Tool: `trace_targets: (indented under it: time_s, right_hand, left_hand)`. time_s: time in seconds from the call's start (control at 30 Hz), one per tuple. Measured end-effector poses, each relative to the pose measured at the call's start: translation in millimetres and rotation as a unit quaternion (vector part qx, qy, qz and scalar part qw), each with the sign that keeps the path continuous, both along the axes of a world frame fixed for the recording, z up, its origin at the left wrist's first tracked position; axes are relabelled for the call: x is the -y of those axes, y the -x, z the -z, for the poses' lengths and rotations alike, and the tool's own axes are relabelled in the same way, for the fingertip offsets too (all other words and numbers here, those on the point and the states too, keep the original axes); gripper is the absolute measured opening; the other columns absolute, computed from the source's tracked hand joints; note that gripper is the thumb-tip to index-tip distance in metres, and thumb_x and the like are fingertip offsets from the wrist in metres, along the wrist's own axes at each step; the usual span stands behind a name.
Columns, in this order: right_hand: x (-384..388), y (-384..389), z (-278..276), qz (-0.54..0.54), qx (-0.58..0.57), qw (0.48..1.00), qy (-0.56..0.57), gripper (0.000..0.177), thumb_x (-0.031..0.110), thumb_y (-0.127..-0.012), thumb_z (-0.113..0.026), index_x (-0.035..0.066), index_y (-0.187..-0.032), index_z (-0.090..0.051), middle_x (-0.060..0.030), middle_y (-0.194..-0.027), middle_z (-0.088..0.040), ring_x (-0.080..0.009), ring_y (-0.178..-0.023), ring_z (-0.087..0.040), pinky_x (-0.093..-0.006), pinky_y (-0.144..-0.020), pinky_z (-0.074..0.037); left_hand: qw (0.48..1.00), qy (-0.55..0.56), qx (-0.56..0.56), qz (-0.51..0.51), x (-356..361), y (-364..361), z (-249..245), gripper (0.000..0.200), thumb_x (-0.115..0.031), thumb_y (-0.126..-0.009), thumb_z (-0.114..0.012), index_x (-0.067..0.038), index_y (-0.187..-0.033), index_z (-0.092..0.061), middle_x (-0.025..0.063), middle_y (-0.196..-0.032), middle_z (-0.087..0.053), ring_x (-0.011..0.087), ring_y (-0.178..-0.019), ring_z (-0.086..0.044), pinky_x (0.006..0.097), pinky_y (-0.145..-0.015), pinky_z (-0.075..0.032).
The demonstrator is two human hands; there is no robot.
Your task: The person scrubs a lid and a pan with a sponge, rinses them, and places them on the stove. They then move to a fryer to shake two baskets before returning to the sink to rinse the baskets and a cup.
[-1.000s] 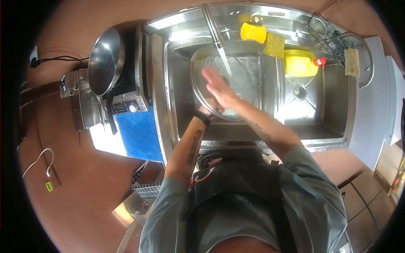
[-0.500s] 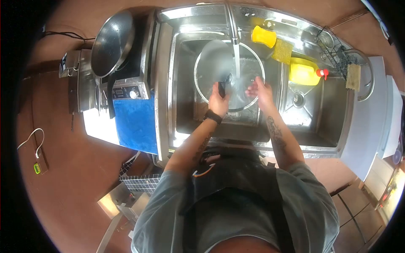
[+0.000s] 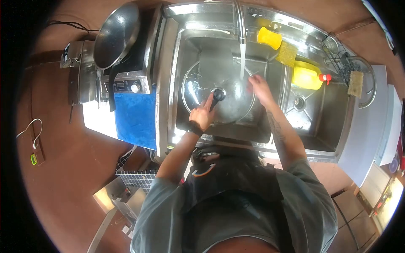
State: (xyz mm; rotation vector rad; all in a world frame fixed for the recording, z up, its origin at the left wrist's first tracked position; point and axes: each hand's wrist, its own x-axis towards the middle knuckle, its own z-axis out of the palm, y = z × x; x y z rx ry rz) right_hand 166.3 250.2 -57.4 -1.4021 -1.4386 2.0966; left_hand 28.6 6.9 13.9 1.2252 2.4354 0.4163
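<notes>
A round glass lid with a metal rim lies in or over the left sink basin, under water running from the faucet. My left hand is closed on the lid's black knob, its index finger stretched along it. At the lid's right edge my right hand touches or nearly touches the glass beside the stream. Its fingers are slightly bent and apart, and nothing shows in them.
Behind the basins are a yellow sponge, a scouring pad and a yellow bottle. A wire rack stands at the right. A pan and a blue cloth are at the left.
The lid has turned and shifted left, its knob now showing from above. My left hand has moved left and down with it. My right hand is now by the lid's right edge.
</notes>
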Motion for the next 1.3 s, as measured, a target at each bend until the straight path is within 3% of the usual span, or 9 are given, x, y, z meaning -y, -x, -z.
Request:
trace_targets:
  time_s: [0.07,0.13,0.23,0.33,0.73,0.87,0.93,1.2,1.3]
  right_hand:
    - [-24.3,31.0,8.8,-0.11,0.022,0.982,-0.152,0.046,0.027,-0.095,-0.062,-0.003,-0.13,-0.052,-0.0122,-0.108,-0.063,-0.021,-0.086,-0.064,-0.0331,-0.082,-0.053]
    - [-51.3,74.6,61.6,-0.027,0.064,0.924,-0.376,0.056,0.029,-0.093,-0.064,-0.002,-0.137,-0.049,-0.0175,-0.121,-0.06,-0.0251,-0.094,-0.063,-0.0346,-0.087,-0.05]
    - [-95.4,124.5,-7.3,-0.016,0.104,0.948,-0.3,0.064,0.029,-0.09,-0.067,0.0,-0.142,-0.044,-0.0195,-0.125,-0.058,-0.0256,-0.099,-0.062,-0.0402,-0.085,-0.051]
    - [-172.9,156.3,10.7,-0.083,-0.074,0.991,0.07,0.074,0.023,-0.089,-0.067,0.004,-0.149,-0.029,-0.0182,-0.123,-0.057,-0.0273,-0.099,-0.062,-0.0441,-0.082,-0.054]
    - [-63.7,42.3,-91.0,0.117,-0.242,0.963,-0.018,0.04,0.025,-0.099,-0.06,0.001,-0.129,-0.054,-0.0145,-0.125,-0.061,-0.0245,-0.119,-0.058,-0.0393,-0.103,-0.045]
    - [-23.7,-30.7,-74.8,0.168,-0.158,0.973,-0.029,0.037,0.028,-0.098,-0.062,0.001,-0.122,-0.058,-0.0104,-0.119,-0.063,-0.0216,-0.116,-0.059,-0.0376,-0.1,-0.046]
    - [-9.4,-66.7,-61.2,0.171,-0.142,0.975,-0.021,0.036,0.029,-0.097,-0.063,0.002,-0.12,-0.059,-0.0084,-0.115,-0.063,-0.0195,-0.112,-0.06,-0.0362,-0.097,-0.047]
    - [41.0,-133.6,-58.4,0.171,-0.084,0.981,-0.024,0.029,0.028,-0.096,-0.065,0.005,-0.113,-0.061,-0.0057,-0.111,-0.063,-0.0166,-0.108,-0.059,-0.0349,-0.092,-0.048]
    - [56.3,-133.4,-68.5,0.187,-0.089,0.978,0.0,0.029,0.028,-0.096,-0.066,0.005,-0.113,-0.061,-0.005,-0.111,-0.063,-0.0167,-0.108,-0.059,-0.0352,-0.093,-0.048]
  left_hand:
    - [0.999,0.01,-0.02,0.047,0.2,4.1,-13.3,0.062,-0.022,-0.088,-0.066,-0.019,-0.146,-0.044,0.0162,-0.1,-0.067,0.0383,-0.073,-0.067,0.0493,-0.067,-0.056]
    - [0.997,0.014,-0.041,0.063,2.0,6.4,-15.5,0.061,-0.021,-0.087,-0.067,-0.019,-0.145,-0.046,0.0138,-0.097,-0.067,0.0364,-0.071,-0.067,0.0476,-0.064,-0.056]
    - [0.993,-0.043,-0.046,0.1,-5.1,6.0,-27.0,0.058,-0.018,-0.084,-0.07,-0.017,-0.139,-0.051,0.0101,-0.094,-0.066,0.0357,-0.072,-0.066,0.0452,-0.063,-0.056]
    - [0.993,-0.046,-0.022,0.109,-9.4,3.9,-29.5,0.066,-0.016,-0.082,-0.069,-0.019,-0.144,-0.046,0.0108,-0.1,-0.067,0.0356,-0.076,-0.067,0.045,-0.065,-0.057]
    - [0.991,-0.113,0.046,0.058,4.8,8.5,-36.1,0.063,-0.012,-0.081,-0.07,-0.015,-0.142,-0.051,0.0163,-0.105,-0.068,0.0363,-0.083,-0.068,0.0421,-0.071,-0.057]
    - [0.934,-0.259,0.245,-0.028,19.4,9.1,-7.5,0.055,0.0,-0.081,-0.066,-0.004,-0.135,-0.057,0.0135,-0.094,-0.07,0.0154,-0.075,-0.067,0.0307,-0.07,-0.052]
    - [0.831,-0.306,0.453,-0.102,16.9,4.2,-6.7,0.052,0.003,-0.082,-0.065,-0.004,-0.134,-0.059,0.006,-0.086,-0.069,0.0073,-0.069,-0.059,0.0253,-0.061,-0.047]
    - [0.613,-0.418,0.641,-0.198,14.2,-1.1,-53.3,0.042,0.0,-0.085,-0.055,-0.004,-0.127,-0.056,0.0037,-0.054,-0.048,0.0135,-0.039,-0.041,0.0258,-0.039,-0.033]
    - [0.557,-0.415,0.694,-0.188,17.1,11.2,-106.0,0.008,-0.005,-0.085,-0.055,-0.007,-0.09,-0.05,0.0025,-0.051,-0.043,0.0131,-0.04,-0.041,0.0269,-0.041,-0.035]
